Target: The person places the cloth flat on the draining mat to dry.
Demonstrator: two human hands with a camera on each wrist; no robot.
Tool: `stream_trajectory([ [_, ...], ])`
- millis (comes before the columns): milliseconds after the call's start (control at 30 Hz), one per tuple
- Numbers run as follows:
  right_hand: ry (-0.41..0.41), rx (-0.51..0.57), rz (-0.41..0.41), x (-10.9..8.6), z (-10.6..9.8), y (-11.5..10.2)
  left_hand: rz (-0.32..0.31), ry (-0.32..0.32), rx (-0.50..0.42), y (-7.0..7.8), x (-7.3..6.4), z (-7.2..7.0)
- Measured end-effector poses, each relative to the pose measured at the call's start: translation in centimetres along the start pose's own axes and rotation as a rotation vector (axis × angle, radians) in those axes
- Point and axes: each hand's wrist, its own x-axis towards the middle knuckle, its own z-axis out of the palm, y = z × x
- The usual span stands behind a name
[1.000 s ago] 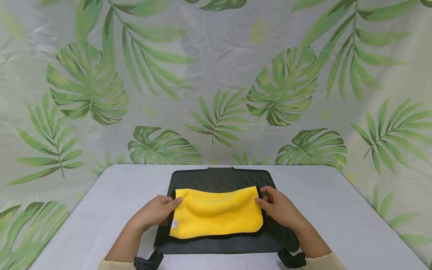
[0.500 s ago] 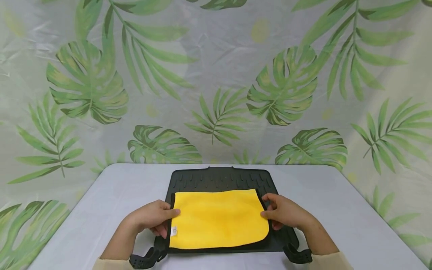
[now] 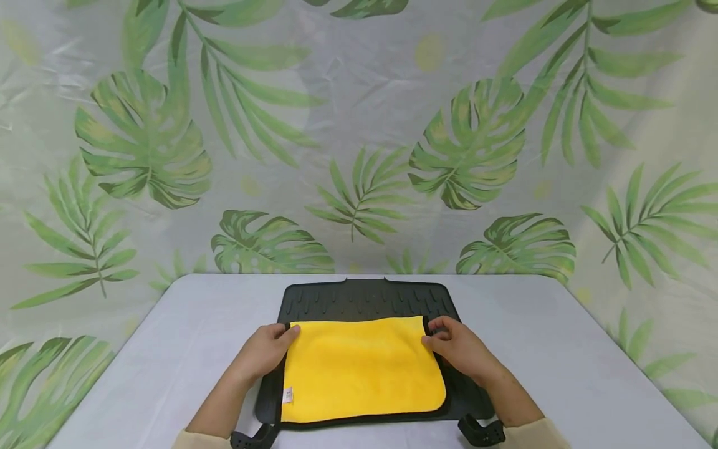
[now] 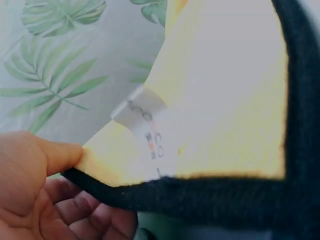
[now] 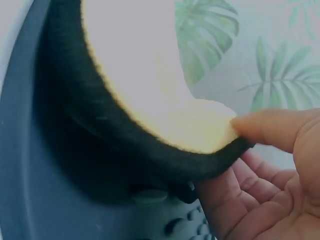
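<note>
A yellow cloth (image 3: pixel 361 368) with a dark border is spread between both hands over a black ribbed mat (image 3: pixel 367 299). At its left edge, near the far corner, my left hand (image 3: pixel 262 352) pinches the border between thumb and fingers. My right hand (image 3: pixel 462 349) pinches the opposite edge, also near the far corner. A white printed label (image 4: pixel 147 125) hangs from the left border in the left wrist view. In the right wrist view the cloth's dark rim (image 5: pixel 150 155) curves up to the thumb, and the mat (image 5: pixel 95 215) shows beneath it.
The mat lies on a table with a white cover (image 3: pixel 185 330). Behind the table hangs a pale curtain (image 3: pixel 370 106) printed with green leaves. Black wrist straps (image 3: pixel 482 431) sit low in the head view.
The cloth's sagging fold has flattened out, and its near edge has come closer to the mat's front. Both hands moved nearer, then away again toward the far corners, keeping their pinch.
</note>
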Motion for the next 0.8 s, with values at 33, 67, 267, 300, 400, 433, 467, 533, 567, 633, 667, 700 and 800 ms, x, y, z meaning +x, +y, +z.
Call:
stream_trajectory([
  [33, -0.004, 0.008, -0.006, -0.04, -0.01, 0.01, 0.008, 0.011, -0.009, 0.04, 0.01, 0.06],
  [67, -0.012, 0.018, -0.014, -0.14, -0.07, 0.0, 0.015, 0.019, -0.015, 0.12, -0.01, 0.08],
  [267, -0.066, 0.049, -0.092, -0.52, -0.43, -0.28, 0.036, 0.033, -0.068, 0.69, -0.25, -0.09],
  [300, -0.061, 0.045, -0.104, -0.52, -0.44, -0.36, 0.037, 0.032, -0.077, 0.75, -0.27, -0.13],
  [400, -0.006, 0.025, -0.146, -0.59, -0.51, -0.58, 0.033, 0.038, -0.096, 0.82, -0.29, -0.16],
  [433, 0.026, 0.021, -0.151, -0.6, -0.52, -0.65, 0.032, 0.044, -0.099, 0.79, -0.28, -0.15],
  [467, 0.059, 0.018, -0.154, -0.61, -0.53, -0.69, 0.028, 0.052, -0.098, 0.76, -0.3, -0.16],
  [533, 0.105, 0.024, -0.151, -0.61, -0.59, -0.8, 0.019, 0.064, -0.098, 0.63, -0.27, -0.14],
  [567, 0.115, 0.029, -0.142, -0.62, -0.63, -0.84, 0.018, 0.07, -0.094, 0.59, -0.27, -0.13],
  [633, 0.109, 0.035, -0.122, -0.63, -0.69, -0.87, 0.016, 0.072, -0.088, 0.48, -0.22, -0.09],
  [667, 0.096, 0.031, -0.118, -0.64, -0.71, -0.87, 0.01, 0.069, -0.088, 0.44, -0.21, -0.07],
  [700, 0.076, 0.029, -0.115, -0.66, -0.72, -0.89, 0.009, 0.064, -0.089, 0.42, -0.2, -0.05],
  [800, 0.014, 0.017, -0.117, -0.74, -0.7, -0.86, 0.023, 0.043, -0.101, 0.41, -0.23, -0.02],
])
